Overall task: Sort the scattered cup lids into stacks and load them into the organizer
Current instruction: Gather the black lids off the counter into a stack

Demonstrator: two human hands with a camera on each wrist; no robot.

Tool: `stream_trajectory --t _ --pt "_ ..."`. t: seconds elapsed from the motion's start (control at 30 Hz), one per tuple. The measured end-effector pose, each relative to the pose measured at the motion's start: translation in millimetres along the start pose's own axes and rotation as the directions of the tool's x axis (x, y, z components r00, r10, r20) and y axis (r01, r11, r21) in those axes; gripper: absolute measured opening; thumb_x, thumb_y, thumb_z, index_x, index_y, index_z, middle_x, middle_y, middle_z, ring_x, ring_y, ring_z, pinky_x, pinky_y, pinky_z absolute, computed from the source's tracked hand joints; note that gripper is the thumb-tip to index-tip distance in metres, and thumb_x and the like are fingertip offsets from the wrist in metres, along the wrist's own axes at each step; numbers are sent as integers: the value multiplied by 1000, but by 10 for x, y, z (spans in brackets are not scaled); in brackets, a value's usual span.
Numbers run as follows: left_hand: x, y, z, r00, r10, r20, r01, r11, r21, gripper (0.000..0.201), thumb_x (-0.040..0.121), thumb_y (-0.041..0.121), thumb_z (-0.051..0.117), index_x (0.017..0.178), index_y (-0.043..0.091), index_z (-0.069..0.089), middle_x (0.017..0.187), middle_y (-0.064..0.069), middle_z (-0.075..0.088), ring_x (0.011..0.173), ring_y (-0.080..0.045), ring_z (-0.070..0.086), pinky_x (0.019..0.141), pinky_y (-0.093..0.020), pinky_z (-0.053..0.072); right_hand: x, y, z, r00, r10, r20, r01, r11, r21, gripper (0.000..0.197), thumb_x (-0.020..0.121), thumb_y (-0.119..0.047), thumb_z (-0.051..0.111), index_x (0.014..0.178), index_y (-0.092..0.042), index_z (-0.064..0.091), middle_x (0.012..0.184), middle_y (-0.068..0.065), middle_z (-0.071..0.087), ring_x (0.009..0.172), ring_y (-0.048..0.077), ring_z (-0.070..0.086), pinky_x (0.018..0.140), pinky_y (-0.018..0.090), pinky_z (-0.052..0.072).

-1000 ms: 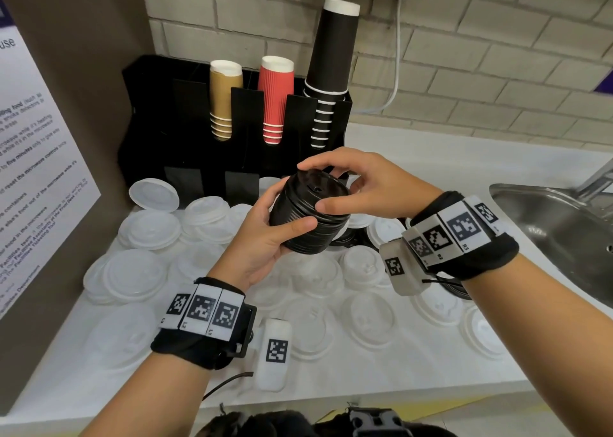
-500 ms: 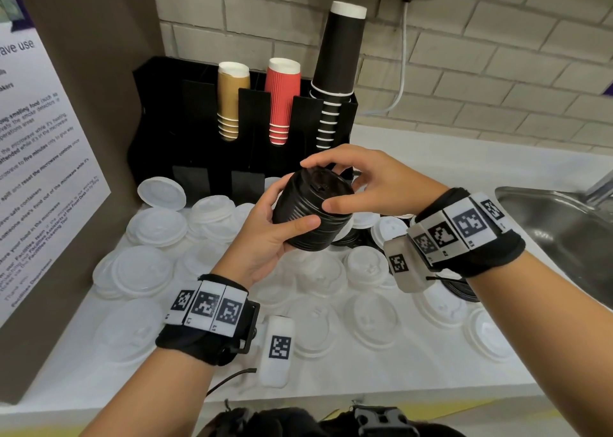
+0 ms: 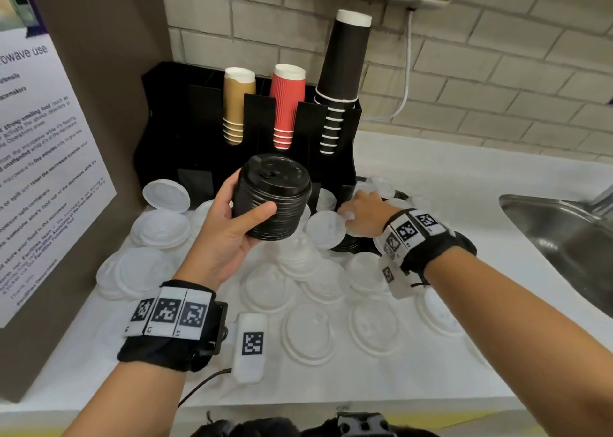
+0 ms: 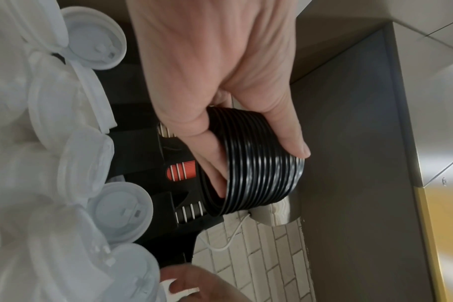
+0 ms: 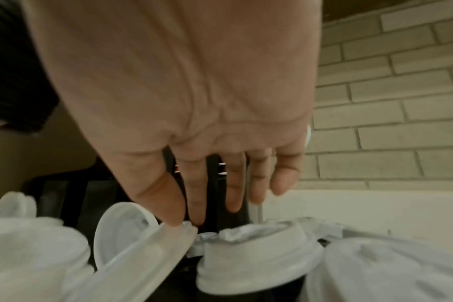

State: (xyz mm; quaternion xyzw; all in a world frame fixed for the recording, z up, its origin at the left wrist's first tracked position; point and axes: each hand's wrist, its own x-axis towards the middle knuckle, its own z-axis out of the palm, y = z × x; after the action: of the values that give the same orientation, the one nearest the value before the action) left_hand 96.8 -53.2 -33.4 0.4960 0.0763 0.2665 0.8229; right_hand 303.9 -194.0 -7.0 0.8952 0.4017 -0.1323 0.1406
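My left hand (image 3: 252, 201) grips a tall stack of black lids (image 3: 275, 197) above the counter, thumb in front and fingers behind; the left wrist view shows the same stack (image 4: 261, 171) in that hand (image 4: 256, 163). My right hand (image 3: 346, 212) reaches down beside the black organizer (image 3: 185, 158) and pinches the rim of a tilted white lid (image 3: 326, 229) between thumb and forefinger (image 5: 186, 222). Many white lids (image 3: 268, 287) lie scattered on the white counter. A few black lids (image 3: 345, 246) sit partly hidden under the white ones by my right hand.
The organizer holds upright stacks of tan cups (image 3: 237, 105), red cups (image 3: 287, 105) and black cups (image 3: 341, 81). A steel sink (image 3: 564, 237) lies at the right. A notice board (image 3: 43, 171) walls off the left side. The brick wall is behind.
My right hand has left the top of the black stack and dropped right to the counter, taking hold of a white lid. The left hand keeps the stack, raised slightly.
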Motion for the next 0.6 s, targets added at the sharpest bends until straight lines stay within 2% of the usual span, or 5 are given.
stream_trajectory --t 0.1,0.23,0.37,0.5,0.6 --pt "-24 -12 -44 1000 6 -18 -6 1000 4 76 60 20 83 129 29 52 110 7 72 108 -15 67 75 -28 57 16 21 2 991 87 -101 -74 989 126 55 88 -39 57 139 -29 39 142 13 34 132 37 30 106 48 33" --pt "-29 -9 -72 1000 15 -20 -15 1000 10 67 69 12 75 129 29 52 111 7 72 108 -15 67 75 -28 57 43 103 34 990 136 -31 -128 975 183 68 82 -43 66 138 -25 32 131 12 47 116 33 48 92 42 43" --pt "-31 -9 -96 1000 21 -22 -21 1000 8 63 71 8 71 128 30 53 110 7 72 107 -15 67 74 -27 57 17 163 30 997 79 12 -79 949 305 66 84 -35 66 138 -25 30 129 8 49 100 24 49 79 32 39" --pt "-35 -10 -125 999 26 -35 -26 1000 11 65 70 11 74 129 28 53 112 6 71 109 -15 67 75 -28 57 -81 220 -153 998 39 -54 -16 930 366 60 81 -33 66 132 -29 35 116 3 47 101 24 49 77 31 40" --pt "-16 14 -120 999 40 -26 -40 999 12 65 69 15 76 129 28 53 113 7 71 110 -15 66 77 -29 57 -164 68 -252 994 -109 -25 109 894 435 51 78 -34 68 124 -36 44 118 -1 52 105 22 54 85 33 47"
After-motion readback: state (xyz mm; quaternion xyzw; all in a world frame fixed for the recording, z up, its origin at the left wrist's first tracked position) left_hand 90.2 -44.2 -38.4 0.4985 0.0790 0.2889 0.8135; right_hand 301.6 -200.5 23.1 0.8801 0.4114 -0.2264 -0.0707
